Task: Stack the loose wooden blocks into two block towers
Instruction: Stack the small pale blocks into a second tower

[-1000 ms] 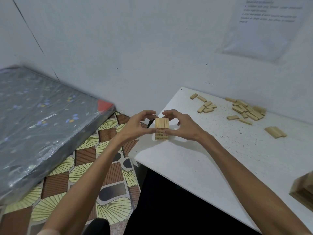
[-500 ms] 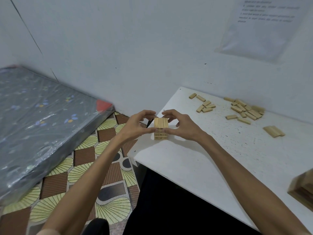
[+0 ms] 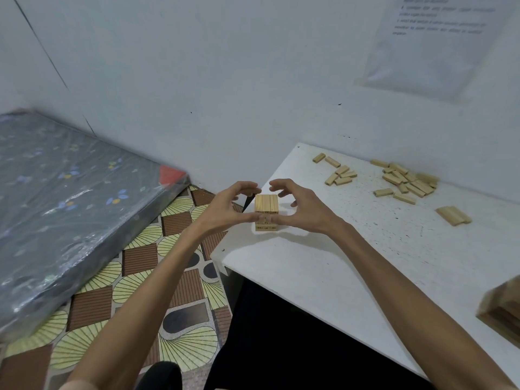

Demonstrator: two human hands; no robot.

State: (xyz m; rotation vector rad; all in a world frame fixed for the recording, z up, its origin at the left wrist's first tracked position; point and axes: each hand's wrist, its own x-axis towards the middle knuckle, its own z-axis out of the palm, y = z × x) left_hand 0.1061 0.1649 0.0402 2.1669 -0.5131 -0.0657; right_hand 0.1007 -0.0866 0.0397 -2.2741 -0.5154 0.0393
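hands meet around a small block tower (image 3: pixel 266 212) that stands near the left front corner of a white desk (image 3: pixel 323 271). the tower is a few layers high, with three blocks lying side by side on top. the left hand (image 3: pixel 222 212) comes in from the left and the right hand (image 3: pixel 305 213) from the right. each thumb presses on the tower's near face below the top layer. the curled fingers (image 3: pixel 244 188) arch over and behind it, and the two index tips sit close together just above the far edge, clear of the top. farther back on the desk, near the wall (image 3: pixel 225 80), loose wooden blocks (image 3: pixel 408 182) lie scattered in two clusters. a flat row of blocks (image 3: pixel 453 215) lies apart to the right. a blurred wooden stack (image 3: pixel 503 313) sits at the desk's right edge. left of the desk, a plastic-wrapped mattress (image 3: pixel 70 192) rests on a patterned floor (image 3: pixel 183 311). a printed sheet (image 3: pixel 436 40) hangs on the wall.
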